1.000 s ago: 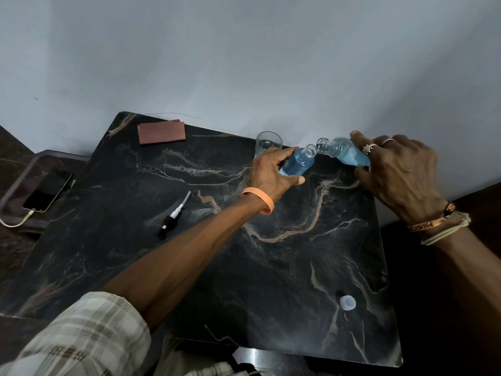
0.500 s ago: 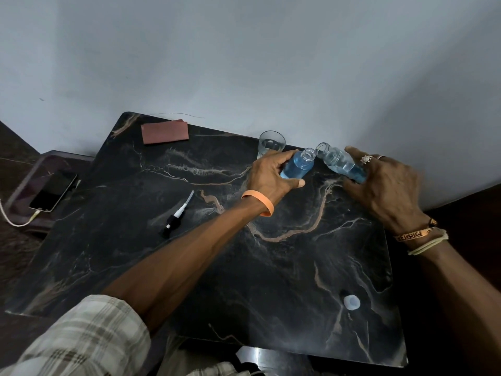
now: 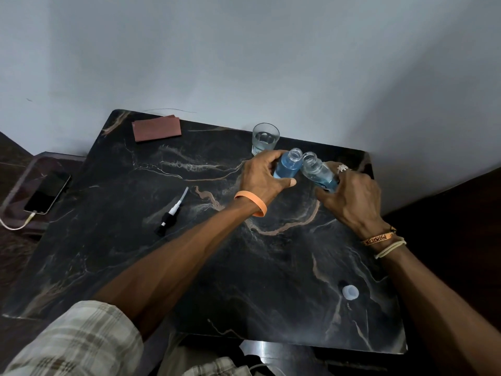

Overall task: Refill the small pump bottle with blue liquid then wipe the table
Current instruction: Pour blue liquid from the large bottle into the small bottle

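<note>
Black marble-patterned table (image 3: 271,280): folded brown cloth (image 3: 156,128) at far left; black-and-white pump head (image 3: 171,213) lying loose left of centre. Left hand (image 3: 264,180) grips the small clear bottle of blue liquid (image 3: 288,166), uncapped, roughly upright, far centre, near a clear drinking glass (image 3: 265,138). Right hand (image 3: 352,198) grips a tilted clear refill bottle (image 3: 317,172), its neck just beside the small bottle's. Round white cap (image 3: 350,292) lies near right.

Your table (image 3: 244,267) was glossy black veined marble, your two bottles (image 3: 288,165) clear smooth plastic, the tumbler (image 3: 265,138) clear glass, the cloth (image 3: 156,128) matt.
</note>
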The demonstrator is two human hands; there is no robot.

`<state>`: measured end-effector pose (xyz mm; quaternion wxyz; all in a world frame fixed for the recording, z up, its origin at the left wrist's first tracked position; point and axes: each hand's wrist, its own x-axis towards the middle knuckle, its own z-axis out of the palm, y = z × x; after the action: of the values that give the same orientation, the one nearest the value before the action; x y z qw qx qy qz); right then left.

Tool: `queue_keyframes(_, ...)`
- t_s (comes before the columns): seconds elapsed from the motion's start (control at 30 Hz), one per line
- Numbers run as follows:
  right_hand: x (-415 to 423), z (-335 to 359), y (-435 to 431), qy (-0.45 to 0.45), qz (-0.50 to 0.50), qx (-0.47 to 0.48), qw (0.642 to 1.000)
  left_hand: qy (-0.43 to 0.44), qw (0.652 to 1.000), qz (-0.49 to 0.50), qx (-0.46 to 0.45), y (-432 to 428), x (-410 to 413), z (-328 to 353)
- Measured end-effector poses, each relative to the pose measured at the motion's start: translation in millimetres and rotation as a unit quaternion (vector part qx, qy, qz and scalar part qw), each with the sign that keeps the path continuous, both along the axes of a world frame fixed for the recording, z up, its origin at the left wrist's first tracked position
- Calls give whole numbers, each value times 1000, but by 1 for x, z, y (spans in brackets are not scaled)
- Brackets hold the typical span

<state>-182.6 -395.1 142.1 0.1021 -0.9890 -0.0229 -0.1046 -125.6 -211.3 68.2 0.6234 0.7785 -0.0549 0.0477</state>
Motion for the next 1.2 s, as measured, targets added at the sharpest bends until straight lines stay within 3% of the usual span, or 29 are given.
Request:
queue_keyframes(0.23, -8, -38, 6, 36, -25, 71, 997, 11, 999, 15, 26, 4, -7, -14)
queue_keyframes(0.7, -23, -101, 21, 82, -83, 215, 970, 132, 986, 22, 100, 5, -36, -85)
queue_keyframes(1.2, -32, -124, 29, 113, -61, 230, 965, 143, 970, -7, 194, 8, -50, -103)
